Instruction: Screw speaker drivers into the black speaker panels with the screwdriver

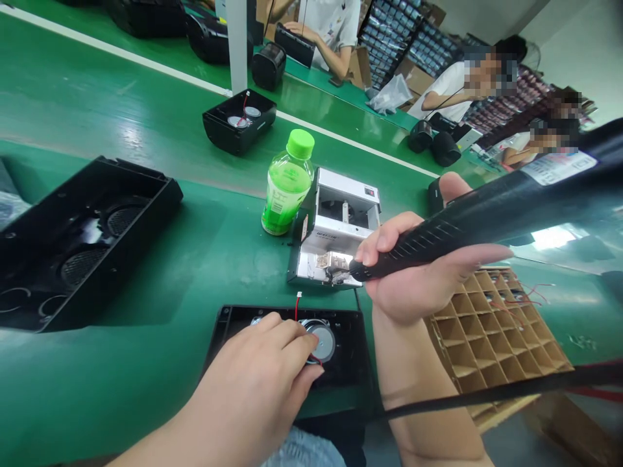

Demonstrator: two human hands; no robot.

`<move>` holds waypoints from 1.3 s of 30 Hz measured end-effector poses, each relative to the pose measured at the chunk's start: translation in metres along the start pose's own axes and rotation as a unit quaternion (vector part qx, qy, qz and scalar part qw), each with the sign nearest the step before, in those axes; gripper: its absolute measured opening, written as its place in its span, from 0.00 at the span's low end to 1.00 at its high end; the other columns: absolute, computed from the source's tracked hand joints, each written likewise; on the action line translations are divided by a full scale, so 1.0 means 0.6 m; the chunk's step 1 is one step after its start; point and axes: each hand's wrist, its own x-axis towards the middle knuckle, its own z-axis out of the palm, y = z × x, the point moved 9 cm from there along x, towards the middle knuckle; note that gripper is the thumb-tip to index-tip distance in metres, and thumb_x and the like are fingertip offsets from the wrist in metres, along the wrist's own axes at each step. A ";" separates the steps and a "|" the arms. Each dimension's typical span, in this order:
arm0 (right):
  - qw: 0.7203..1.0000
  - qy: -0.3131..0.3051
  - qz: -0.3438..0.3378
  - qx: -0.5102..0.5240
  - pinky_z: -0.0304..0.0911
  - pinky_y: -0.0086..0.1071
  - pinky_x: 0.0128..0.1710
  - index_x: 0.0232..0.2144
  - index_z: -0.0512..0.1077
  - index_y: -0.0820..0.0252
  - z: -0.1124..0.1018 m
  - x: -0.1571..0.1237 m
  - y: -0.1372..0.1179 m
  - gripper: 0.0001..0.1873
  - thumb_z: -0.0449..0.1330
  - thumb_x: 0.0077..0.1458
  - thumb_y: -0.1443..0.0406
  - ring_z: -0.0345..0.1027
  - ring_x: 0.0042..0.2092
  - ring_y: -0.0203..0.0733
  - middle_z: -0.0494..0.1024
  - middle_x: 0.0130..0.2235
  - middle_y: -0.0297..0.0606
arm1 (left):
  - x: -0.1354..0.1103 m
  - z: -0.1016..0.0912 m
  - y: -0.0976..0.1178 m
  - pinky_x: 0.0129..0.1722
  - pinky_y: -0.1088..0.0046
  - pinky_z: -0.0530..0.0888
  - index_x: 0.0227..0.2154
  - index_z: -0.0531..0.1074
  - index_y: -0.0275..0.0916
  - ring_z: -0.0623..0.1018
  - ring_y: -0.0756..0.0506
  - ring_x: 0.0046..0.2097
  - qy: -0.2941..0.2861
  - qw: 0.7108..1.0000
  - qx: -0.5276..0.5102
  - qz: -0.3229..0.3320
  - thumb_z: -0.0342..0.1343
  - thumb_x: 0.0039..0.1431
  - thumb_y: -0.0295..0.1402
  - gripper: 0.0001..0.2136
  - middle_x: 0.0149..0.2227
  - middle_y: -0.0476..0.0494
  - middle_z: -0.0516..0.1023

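My left hand (265, 360) rests on a black speaker housing (348, 363) in front of me, fingers bent and pressed against a round silver speaker (322, 342) inside it. A red wire (296, 308) with a white plug sticks up from that housing. A black electric screwdriver (452, 220) is gripped in my right hand (413, 272), slanting up to the right. Its narrow end is at the metal outlet of a white screw feeder (335, 230), partly behind my fingers, so contact cannot be made out.
A green-capped bottle (288, 185) stands beside the feeder. An open black housing (87, 240) lies left, and a smaller one (239, 123) farther back. A cardboard divider box (496, 337) with wired parts is at right. Co-workers (335, 32) sit across the green bench.
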 end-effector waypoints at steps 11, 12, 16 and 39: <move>0.999 0.019 -0.002 0.026 0.59 0.30 0.13 0.52 0.72 0.48 -0.013 0.002 0.006 0.35 0.48 0.67 0.30 0.59 0.14 0.36 0.70 0.21 0.22 | 0.000 0.000 -0.002 0.43 0.56 0.83 0.52 0.81 0.42 0.83 0.38 0.43 -0.002 1.000 0.002 0.000 0.59 0.72 0.29 0.10 0.46 0.42 0.86; 0.999 0.018 -0.001 0.027 0.59 0.30 0.13 0.52 0.72 0.48 -0.011 0.003 0.007 0.35 0.48 0.67 0.30 0.60 0.15 0.36 0.70 0.21 0.22 | 0.001 0.000 -0.003 0.43 0.57 0.83 0.52 0.81 0.42 0.83 0.38 0.43 -0.004 1.000 0.001 -0.001 0.59 0.72 0.30 0.10 0.46 0.42 0.86; 1.000 0.011 0.000 0.024 0.59 0.31 0.14 0.52 0.72 0.49 -0.004 0.003 0.005 0.38 0.49 0.64 0.29 0.60 0.15 0.37 0.71 0.21 0.22 | 0.002 0.000 -0.007 0.40 0.58 0.82 0.51 0.81 0.42 0.82 0.38 0.43 -0.015 1.000 -0.013 -0.007 0.59 0.72 0.30 0.10 0.46 0.42 0.86; 0.999 0.009 0.002 0.037 0.59 0.33 0.12 0.56 0.69 0.49 -0.024 0.001 0.011 0.34 0.51 0.67 0.33 0.60 0.14 0.38 0.73 0.21 0.22 | -0.008 0.005 -0.010 0.41 0.54 0.83 0.54 0.79 0.43 0.81 0.37 0.44 -0.009 0.999 -0.026 -0.020 0.59 0.73 0.31 0.11 0.46 0.43 0.85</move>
